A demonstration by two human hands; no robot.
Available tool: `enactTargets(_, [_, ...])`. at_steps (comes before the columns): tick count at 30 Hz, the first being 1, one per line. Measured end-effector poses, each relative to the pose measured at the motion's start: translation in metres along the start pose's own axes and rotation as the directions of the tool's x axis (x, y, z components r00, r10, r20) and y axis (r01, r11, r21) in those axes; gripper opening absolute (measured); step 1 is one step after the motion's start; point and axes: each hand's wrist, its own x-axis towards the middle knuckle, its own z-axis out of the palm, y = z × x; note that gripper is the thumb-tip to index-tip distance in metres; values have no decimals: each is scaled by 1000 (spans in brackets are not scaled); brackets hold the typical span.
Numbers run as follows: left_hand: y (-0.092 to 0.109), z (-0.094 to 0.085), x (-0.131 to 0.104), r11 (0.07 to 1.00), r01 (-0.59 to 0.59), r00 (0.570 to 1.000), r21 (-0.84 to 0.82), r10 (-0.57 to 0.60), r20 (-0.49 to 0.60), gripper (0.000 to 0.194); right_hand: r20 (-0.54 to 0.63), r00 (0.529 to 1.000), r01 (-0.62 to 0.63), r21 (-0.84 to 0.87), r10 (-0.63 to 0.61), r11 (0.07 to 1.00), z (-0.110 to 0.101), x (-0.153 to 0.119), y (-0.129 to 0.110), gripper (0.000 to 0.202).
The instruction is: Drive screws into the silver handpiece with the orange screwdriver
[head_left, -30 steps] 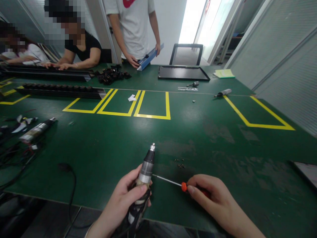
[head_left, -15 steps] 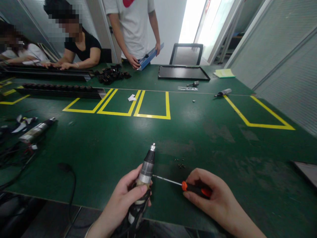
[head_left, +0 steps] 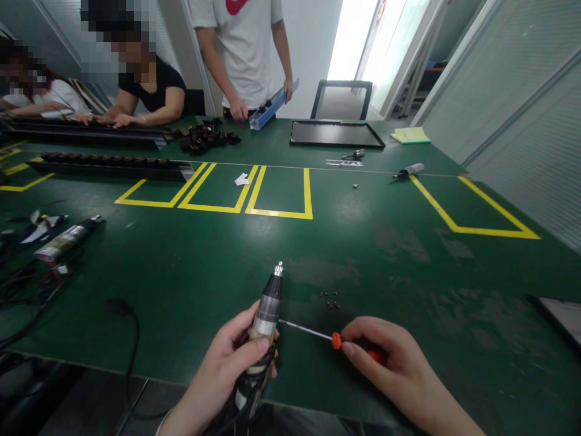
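Observation:
My left hand (head_left: 231, 357) is wrapped round an electric screwdriver (head_left: 266, 315), its silver tip pointing up and away from me. In my right hand (head_left: 393, 357) is a screwdriver (head_left: 336, 340) with an orange and black handle. Its thin shaft points left, and the tip meets the side of the electric screwdriver's body. Whether the tip sits in a screw there is too small to tell. Several small screws (head_left: 333, 304) lie on the green table (head_left: 204, 260) just beyond my right hand.
More electric screwdrivers lie at the left (head_left: 68, 239) among cables and at the far right (head_left: 408, 171). Yellow tape marks (head_left: 279, 212) cross the table. A black strip (head_left: 113, 166) and a black frame (head_left: 338, 133) lie farther back. Across the table, a person in white holds a blue rail (head_left: 272, 109).
My right fingers have shifted on the screwdriver's handle, covering more of its black part. My left hand stays nearly still. Across the table, the person's hand has moved off the blue rail's near end.

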Motion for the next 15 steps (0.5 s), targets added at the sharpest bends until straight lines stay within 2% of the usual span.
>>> enactTargets(6, [-2, -2, 1, 1000, -9, 1000, -6, 9, 8, 51, -56, 997, -49, 15, 50, 999, 2, -1, 3, 10])
enactTargets(15, [2, 2, 0, 1000, -2, 1000, 2, 2, -2, 50, 15, 994, -113, 72, 113, 991, 3, -3, 4, 9])
